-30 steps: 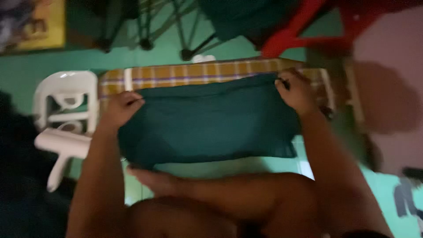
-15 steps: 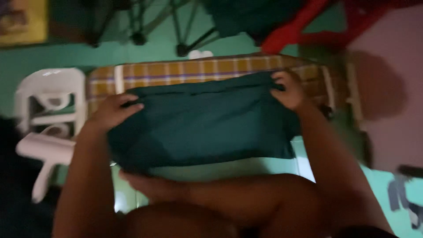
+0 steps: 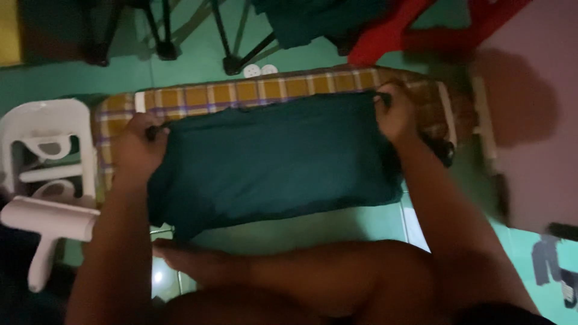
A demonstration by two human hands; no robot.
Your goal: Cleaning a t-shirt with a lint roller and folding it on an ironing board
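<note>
**Both hands on the green cloth**

My left hand (image 3: 137,147) pinches the upper left corner of a dark green cloth (image 3: 271,162), fingers clenched on the fabric's edge. My right hand (image 3: 394,111) grips the upper right corner in the same way, closed tight over the edge. The cloth lies folded and spread between my hands across a low ironing board (image 3: 241,93) with a yellow and brown checked cover, its near edge hanging over the board's side toward me. The checked cover shows along the far side of the cloth and at both ends.

The board stands on a green tiled floor (image 3: 337,219). My bare leg (image 3: 313,277) lies crosswise just below the cloth. To my left stands a white plastic stool (image 3: 45,147), with a white handled object (image 3: 45,225) just beside it. Beyond the board are the black legs of a folding chair (image 3: 226,36) and a red plastic chair (image 3: 433,30).
</note>
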